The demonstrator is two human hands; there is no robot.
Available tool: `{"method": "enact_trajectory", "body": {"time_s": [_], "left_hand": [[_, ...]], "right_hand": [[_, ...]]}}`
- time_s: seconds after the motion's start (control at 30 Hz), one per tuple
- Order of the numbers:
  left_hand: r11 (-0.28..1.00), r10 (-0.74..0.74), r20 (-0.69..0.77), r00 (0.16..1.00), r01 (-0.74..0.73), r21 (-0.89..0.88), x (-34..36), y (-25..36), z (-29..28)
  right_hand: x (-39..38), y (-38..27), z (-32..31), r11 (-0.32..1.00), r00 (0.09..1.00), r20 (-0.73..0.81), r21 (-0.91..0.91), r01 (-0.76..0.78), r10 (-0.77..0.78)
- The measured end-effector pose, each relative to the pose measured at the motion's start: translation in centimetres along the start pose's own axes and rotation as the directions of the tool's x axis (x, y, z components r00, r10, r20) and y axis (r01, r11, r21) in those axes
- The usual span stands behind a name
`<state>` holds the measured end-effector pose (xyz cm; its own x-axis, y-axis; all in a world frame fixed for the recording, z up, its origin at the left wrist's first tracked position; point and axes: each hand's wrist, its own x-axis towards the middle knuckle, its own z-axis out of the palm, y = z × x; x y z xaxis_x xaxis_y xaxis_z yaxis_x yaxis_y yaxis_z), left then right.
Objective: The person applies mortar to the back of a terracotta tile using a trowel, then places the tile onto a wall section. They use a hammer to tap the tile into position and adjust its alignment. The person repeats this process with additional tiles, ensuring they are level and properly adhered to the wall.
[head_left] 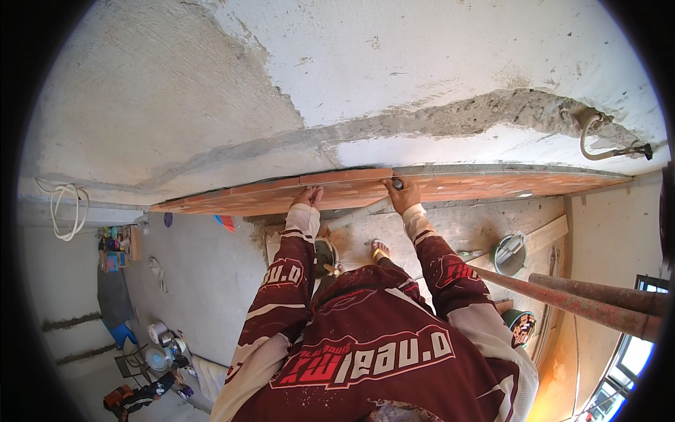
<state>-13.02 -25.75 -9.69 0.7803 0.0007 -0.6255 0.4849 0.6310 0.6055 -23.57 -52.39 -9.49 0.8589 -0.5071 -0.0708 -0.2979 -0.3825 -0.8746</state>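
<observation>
In front of me runs a course of orange-red brick tiles (309, 181) along the wall. My left hand (309, 197) is at its face, just below the upper edge, with fingers pressed together; anything between them is too small to make out. To the right, my right hand (403, 195) is closed around a tool with a dark round handle end (398, 184); the rest of it is hidden. A thin pale line, perhaps a string, stretches along the bricks near both hands. Below the right hand a pale bar (358, 213) slants down; I cannot tell if it belongs to the tool.
A bucket holding tools (509, 253) stands at right, with another bucket (520, 327) nearer. Rusty pipes (598, 302) cross at right. A cable (590, 137) sticks out of the rough wall channel; a white cable (68, 211) hangs left. Pots (158, 359) sit on the floor lower left.
</observation>
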Motion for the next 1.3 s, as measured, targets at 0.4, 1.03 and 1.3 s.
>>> {"method": "enact_trajectory", "body": {"time_s": [0.4,1.03,1.3], "left_hand": [[1.0,-0.009,-0.045,0.999,0.007,-0.023,-0.4,0.2,0.5],[0.997,-0.002,0.02,1.0,0.003,-0.083,-0.2,0.2,-0.1],[0.998,-0.066,-0.117,0.991,0.067,-0.001,-0.9,0.9,2.1]], "right_hand": [[-0.5,0.1,0.4,0.991,0.988,-0.128,0.086,0.099,-0.087],[-0.3,1.3,0.7,0.992,0.985,-0.124,-0.001,0.122,-0.122],[-0.5,1.0,0.5,0.995,0.995,-0.083,0.069,0.067,-0.061]]}}
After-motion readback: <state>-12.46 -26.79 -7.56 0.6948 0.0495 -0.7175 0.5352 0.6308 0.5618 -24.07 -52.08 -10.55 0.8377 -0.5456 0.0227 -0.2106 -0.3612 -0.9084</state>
